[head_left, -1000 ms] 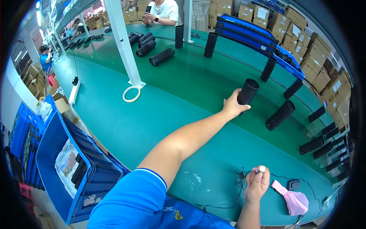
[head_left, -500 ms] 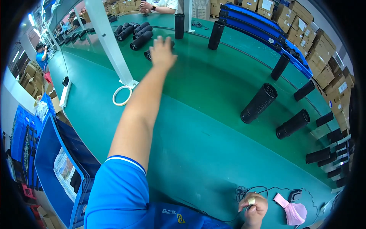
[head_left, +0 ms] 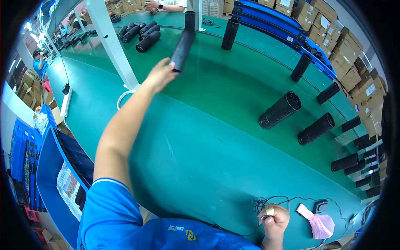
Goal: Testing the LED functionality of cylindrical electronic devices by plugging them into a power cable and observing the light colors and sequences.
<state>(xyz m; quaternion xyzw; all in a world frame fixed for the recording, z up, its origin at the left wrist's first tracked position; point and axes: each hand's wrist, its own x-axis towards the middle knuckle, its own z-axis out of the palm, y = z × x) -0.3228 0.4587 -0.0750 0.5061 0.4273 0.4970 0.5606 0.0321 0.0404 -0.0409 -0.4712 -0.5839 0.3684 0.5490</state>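
Left hand (head_left: 160,76): fingers clamped on a black cylinder (head_left: 183,51), right of the white post (head_left: 111,48).
Gripped by one end, I could tip it; right hand (head_left: 275,221) curled shut, contents unclear.

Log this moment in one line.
left hand: holds tilted black cylinder | right hand: curled beside cable, contents unclear | table: green

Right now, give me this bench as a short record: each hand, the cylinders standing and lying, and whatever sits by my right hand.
Left hand: grips a tilted black cylinder
Right hand: curled by a coiled black cable; contents unclear
Standing: black perforated cylinders on the green table
Lying: black cylinders right of the white post
Near right hand: black adapter, pink fabric item
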